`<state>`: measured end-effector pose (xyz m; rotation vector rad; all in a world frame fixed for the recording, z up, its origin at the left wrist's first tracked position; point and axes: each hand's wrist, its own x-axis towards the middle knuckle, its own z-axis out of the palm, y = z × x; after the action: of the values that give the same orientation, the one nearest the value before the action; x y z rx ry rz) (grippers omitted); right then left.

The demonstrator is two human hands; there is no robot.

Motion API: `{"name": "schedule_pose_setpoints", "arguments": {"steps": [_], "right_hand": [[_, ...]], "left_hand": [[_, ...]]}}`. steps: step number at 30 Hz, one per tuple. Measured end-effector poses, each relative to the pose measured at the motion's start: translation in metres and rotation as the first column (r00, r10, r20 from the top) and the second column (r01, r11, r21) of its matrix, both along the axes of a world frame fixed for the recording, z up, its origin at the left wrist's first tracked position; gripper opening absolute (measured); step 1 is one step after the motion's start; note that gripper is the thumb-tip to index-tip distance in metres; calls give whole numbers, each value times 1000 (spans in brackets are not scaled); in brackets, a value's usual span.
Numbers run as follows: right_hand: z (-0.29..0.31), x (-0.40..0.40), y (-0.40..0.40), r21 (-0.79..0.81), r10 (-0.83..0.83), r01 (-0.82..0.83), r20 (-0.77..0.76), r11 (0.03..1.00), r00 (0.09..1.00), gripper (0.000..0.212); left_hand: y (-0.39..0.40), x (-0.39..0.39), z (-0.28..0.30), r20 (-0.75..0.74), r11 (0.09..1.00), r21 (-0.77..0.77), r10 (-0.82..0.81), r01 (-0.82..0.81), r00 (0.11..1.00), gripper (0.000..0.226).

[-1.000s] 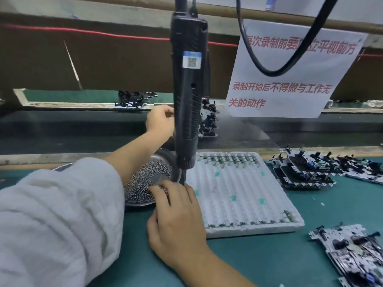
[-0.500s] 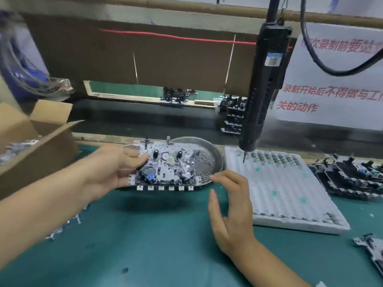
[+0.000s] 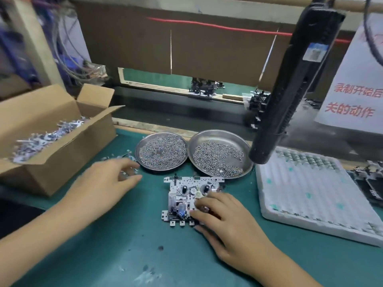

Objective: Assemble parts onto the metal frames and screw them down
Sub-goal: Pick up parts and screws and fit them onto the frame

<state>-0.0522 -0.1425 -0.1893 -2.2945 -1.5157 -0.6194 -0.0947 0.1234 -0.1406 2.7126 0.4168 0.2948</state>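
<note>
Metal frame (image 3: 192,200) lay flat on the green table (image 3: 103,255), just below two screw dishes (image 3: 219,154). Held down by right hand (image 3: 230,222), fingers flat. Left hand (image 3: 105,185) blurred, grip unclear, beside small loose parts (image 3: 124,160). Probably more parts and screws to add. Screwdriver (image 3: 290,90) hung untouched.

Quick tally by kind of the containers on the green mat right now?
Round metal screw dishes: 2
Open brown cardboard box of small metal parts: 1
White foam tray: 1
Total: 4
</note>
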Motion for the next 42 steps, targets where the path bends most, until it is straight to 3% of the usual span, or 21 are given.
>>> {"name": "schedule_pose_setpoints", "arguments": {"steps": [3,8,16,20,24,26,28,30,32,34,37,39,42], "right_hand": [[-3,-1,0,12,24,-24,33,1000,999,20],[-4,-1,1,24,51,-51,10,998,999,20],[-3,-4,-1,83,61,-55,-62,995,996,17],[-3,-5,-3,93,66,-59,-75,994,995,14],[-2,0,-5,175,-18,42,-135,984,991,13],[0,0,-4,232,-50,84,-150,969,987,14],[1,-1,-2,315,-72,117,-151,942,986,18],[2,-1,-2,389,-94,160,-183,907,979,22],[1,-4,-2,433,-108,200,-228,879,968,24],[1,-7,-2,458,-112,218,-248,862,962,24],[7,-8,5,499,-67,234,-330,835,942,21],[12,-11,11,501,-16,271,-456,822,890,24],[16,-13,15,504,89,361,-668,784,739,25]], "left_hand": [[15,6,-9,-34,964,264,26,-17,999,36],[21,13,-22,-13,963,269,-33,35,999,40],[21,24,-20,-8,978,195,-75,75,997,20],[15,17,-13,163,997,45,-74,68,984,10],[1,14,-6,333,993,-37,-96,115,938,12],[-9,14,-5,410,979,31,-197,202,891,11],[-18,16,-6,445,947,218,-312,237,839,13],[-21,19,-7,410,893,404,-369,197,834,18],[-18,21,-8,372,870,461,-370,176,852,19],[-18,19,-8,365,907,371,-339,198,867,16],[-33,10,-5,464,942,78,-325,327,824,13],[-55,6,-3,522,922,74,-361,380,773,16],[-83,5,-4,567,888,153,-438,434,697,23]]}}
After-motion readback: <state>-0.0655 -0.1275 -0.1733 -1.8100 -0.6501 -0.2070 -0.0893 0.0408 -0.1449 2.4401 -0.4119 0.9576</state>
